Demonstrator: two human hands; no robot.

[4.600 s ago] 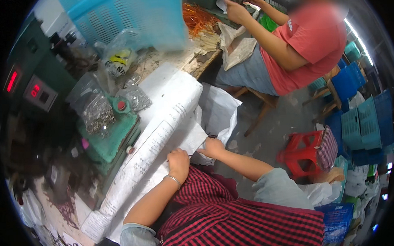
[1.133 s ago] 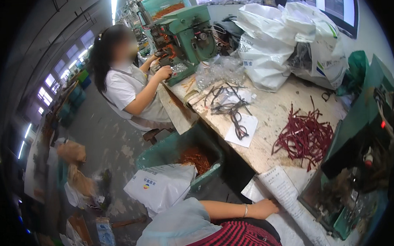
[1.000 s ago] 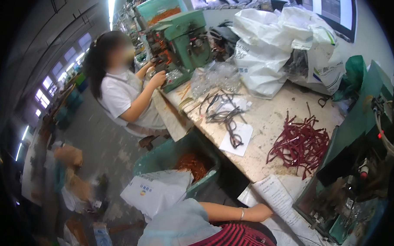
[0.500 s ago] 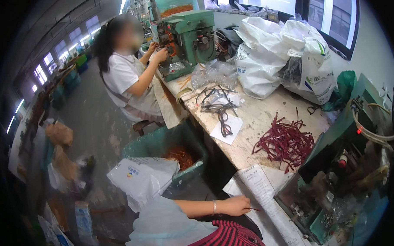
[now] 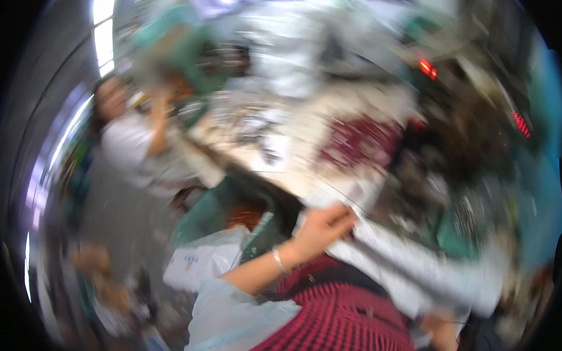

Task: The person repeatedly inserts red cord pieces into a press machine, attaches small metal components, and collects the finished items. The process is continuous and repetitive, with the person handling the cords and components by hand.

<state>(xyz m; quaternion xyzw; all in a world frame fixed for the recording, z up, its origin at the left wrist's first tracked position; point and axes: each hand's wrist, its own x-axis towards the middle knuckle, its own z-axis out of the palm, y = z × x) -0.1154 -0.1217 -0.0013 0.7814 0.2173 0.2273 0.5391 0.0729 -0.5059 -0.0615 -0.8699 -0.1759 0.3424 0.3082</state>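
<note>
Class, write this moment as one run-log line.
left hand: over white sheeting, contact unclear | right hand: blurred, near lower edge | dark-red strips: piled on bench

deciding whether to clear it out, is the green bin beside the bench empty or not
Not empty: orange-brown material shows inside the green bin. How full it is, I cannot tell, given the blur.

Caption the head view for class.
Left hand by white sheeting, right hand blurred below; dark-red strips heaped on the workbench.
</note>
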